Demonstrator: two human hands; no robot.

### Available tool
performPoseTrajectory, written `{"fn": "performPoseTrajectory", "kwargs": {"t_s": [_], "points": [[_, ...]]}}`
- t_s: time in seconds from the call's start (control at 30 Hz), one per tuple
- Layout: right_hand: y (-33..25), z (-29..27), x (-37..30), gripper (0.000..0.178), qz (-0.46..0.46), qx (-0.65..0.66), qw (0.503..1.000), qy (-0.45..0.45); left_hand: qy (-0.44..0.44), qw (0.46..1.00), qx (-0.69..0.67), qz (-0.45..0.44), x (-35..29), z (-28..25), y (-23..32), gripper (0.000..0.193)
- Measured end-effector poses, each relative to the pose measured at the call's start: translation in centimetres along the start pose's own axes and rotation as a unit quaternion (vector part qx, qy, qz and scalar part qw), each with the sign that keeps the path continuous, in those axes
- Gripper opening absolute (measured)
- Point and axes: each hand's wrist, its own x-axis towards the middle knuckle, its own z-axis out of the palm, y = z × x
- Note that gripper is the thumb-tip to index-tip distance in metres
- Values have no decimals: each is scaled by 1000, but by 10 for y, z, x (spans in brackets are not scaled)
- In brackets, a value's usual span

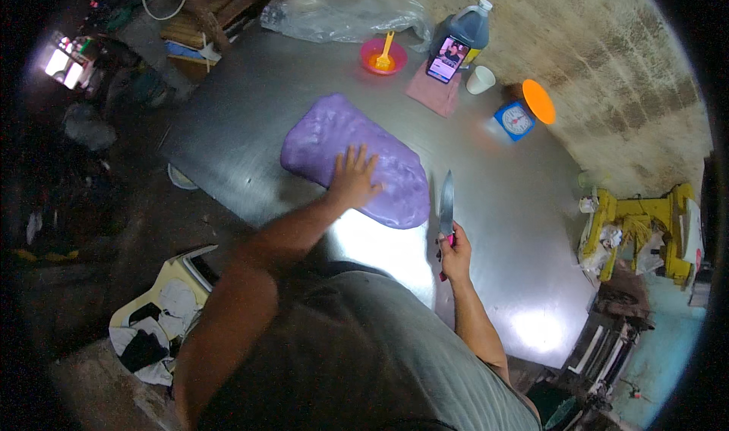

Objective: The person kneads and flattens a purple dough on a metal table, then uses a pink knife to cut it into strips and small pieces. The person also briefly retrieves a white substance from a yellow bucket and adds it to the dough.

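Purple dough (361,129) lies on the table (243,119) at twelve o'clock, the left hand (354,180) spread wide on it. At the dough's four o'clock, the right hand (456,256) grips a knife (446,205).

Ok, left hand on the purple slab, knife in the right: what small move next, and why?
I'd probably ease the knife leftward over the purple slab: the right hand grips the knife just right of the slab, while the left hand rests on top.
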Motion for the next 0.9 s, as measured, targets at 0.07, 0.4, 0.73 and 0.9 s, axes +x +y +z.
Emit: {"fn": "performPoseTrajectory", "kwargs": {"t_s": [0.07,0.4,0.73,0.9], "points": [[9,-10,-3,45,-37,12,999,-23,43,999,9,-11,-10,18,5,85],[-3,-48,-5,45,46,97,985,-137,163,986,-16,-34,-72,52,63,77],[-133,95,60,36,-272,-262,879,-290,341,923,-79,-157,-98,29,-73,46],[-170,212,94,64,-325,-398,791,-333,386,882,-105,-249,-88,15,-123,53]]}}
